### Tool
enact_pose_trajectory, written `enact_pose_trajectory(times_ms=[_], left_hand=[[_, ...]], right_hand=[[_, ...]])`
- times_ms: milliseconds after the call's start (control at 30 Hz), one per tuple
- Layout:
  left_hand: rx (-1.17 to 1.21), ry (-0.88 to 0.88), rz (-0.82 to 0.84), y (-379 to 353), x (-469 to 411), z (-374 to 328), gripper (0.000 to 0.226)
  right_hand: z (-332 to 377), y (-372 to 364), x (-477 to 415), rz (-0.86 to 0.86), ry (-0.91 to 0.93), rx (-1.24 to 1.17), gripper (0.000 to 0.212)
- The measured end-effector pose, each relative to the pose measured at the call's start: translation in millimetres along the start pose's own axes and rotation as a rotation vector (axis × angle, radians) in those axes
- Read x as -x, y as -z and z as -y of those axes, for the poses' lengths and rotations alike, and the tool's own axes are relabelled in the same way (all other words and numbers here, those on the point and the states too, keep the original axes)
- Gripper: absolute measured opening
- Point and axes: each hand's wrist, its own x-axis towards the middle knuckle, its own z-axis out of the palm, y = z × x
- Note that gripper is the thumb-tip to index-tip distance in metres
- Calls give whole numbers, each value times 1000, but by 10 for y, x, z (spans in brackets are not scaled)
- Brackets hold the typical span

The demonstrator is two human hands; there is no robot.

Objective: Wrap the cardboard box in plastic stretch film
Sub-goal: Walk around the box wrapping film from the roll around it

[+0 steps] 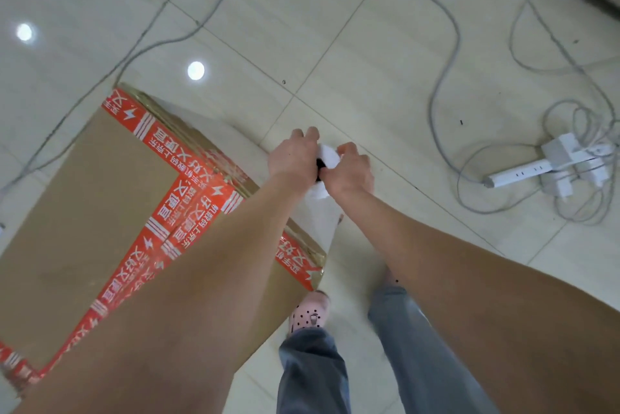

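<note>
- Clamped by curled fingers of left hand (pixel 293 160) and right hand (pixel 350 169): stretch film roll (pixel 328 155).
- Below the fingers: film sheet (pixel 320 217), running down toward the box corner.
- Left of the fingers: cardboard box (pixel 84 199).

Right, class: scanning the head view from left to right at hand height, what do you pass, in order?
box → left hand → film roll → right hand → power strip
</note>
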Motion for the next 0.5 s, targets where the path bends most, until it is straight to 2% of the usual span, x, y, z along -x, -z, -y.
enact_pose_trajectory(times_ms=[100,267,367,433,500], left_hand=[[-44,-21,-7,23,-45,-33,32],[95,67,-57,67,-69,21,24],[179,173,-86,88,-95,99,26],[244,264,-103,111,-141,214,31],[264,271,-103,134,-168,292,34]], right_hand=[[13,32,-46,4,53,32,44],[157,110,-148,30,207,182,45],[301,136,-196,16,265,152,41],[406,102,-199,0,296,215,42],[470,58,-170,26,233,227,43]])
